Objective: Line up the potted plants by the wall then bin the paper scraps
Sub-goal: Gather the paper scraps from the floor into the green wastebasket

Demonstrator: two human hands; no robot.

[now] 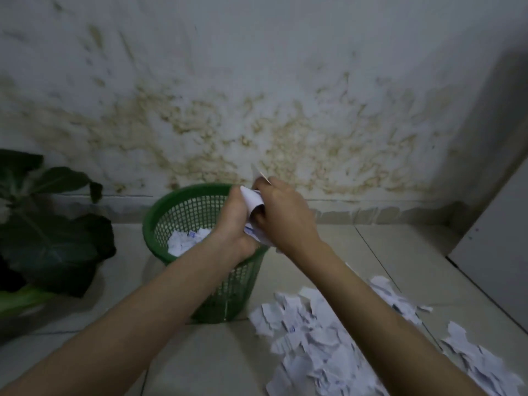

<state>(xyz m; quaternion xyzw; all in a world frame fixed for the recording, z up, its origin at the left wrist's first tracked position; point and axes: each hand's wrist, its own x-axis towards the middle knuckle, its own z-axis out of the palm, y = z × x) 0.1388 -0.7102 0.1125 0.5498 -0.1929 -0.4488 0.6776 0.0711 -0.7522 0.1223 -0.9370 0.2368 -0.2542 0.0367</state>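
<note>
A green mesh bin (183, 215) stands on the floor by the stained wall, with white paper scraps (185, 240) lying inside it. Above its right rim, my left hand (233, 221) and my right hand (281, 215) together hold a bundle of white paper scraps (253, 201) pressed between them. A pile of torn paper scraps (311, 341) covers the floor at the lower right. A dark-leaved plant (48, 238) sits at the left by the wall; its pot is out of sight.
More scraps (483, 358) lie at the far right on the tiled floor. A white panel or door (497, 252) stands at the right edge. The stained wall (257, 95) fills the background.
</note>
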